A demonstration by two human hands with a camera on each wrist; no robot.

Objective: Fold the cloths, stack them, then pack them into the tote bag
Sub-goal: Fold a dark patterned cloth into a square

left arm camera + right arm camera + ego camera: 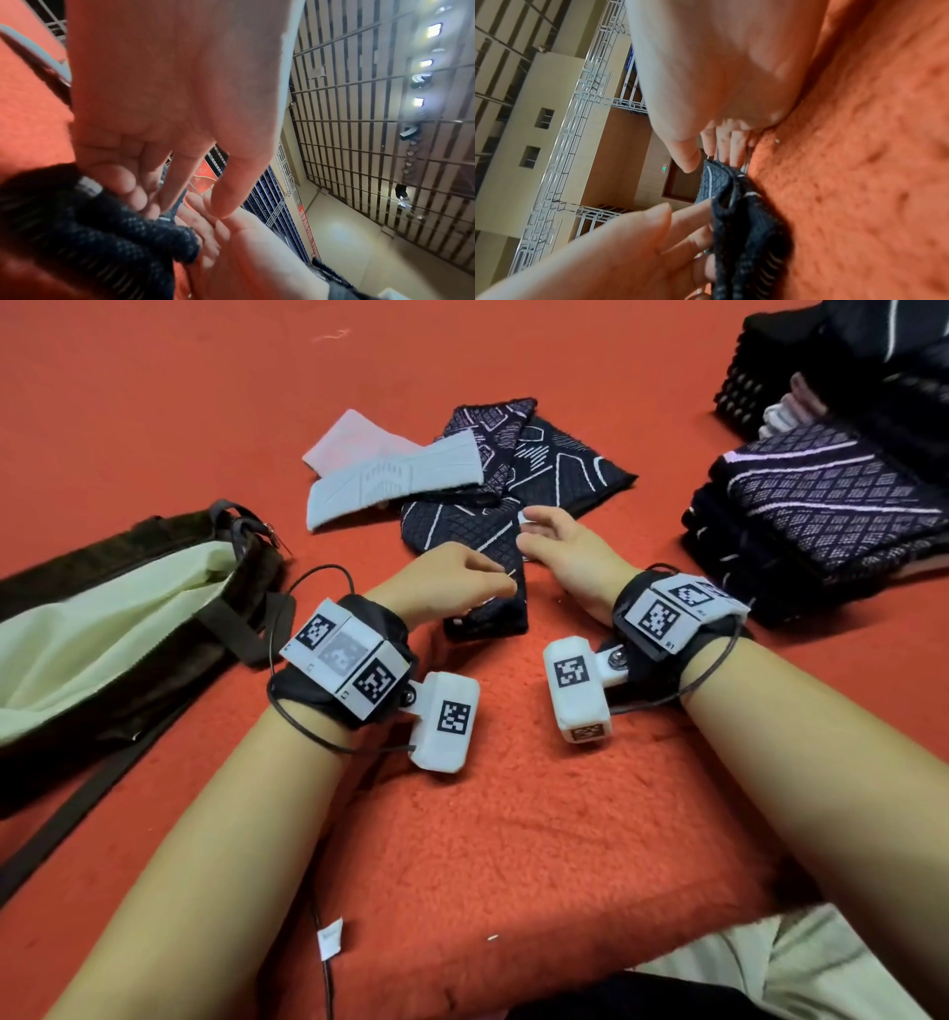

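A folded dark navy cloth with white line patterns (462,526) lies on the red fleece between my hands. My left hand (493,582) reaches in from the left, and its nearly straight fingers (138,194) touch the cloth's edge (115,233) while the thumb stays free. My right hand (529,531) comes from the right with relaxed fingers. In the right wrist view its fingers (731,146) sit just behind the cloth's top edge (744,223), and the thumb is slightly off it. The tote bag (154,690), dark with a pale green lining, lies open at the left.
Behind the hands lie another dark patterned cloth (554,459), a pale blue cloth (390,480) and a pink one (354,439). A stack of folded dark cloths (821,505) stands at the right, with more dark fabric behind it. The bag's straps (77,809) trail toward me.
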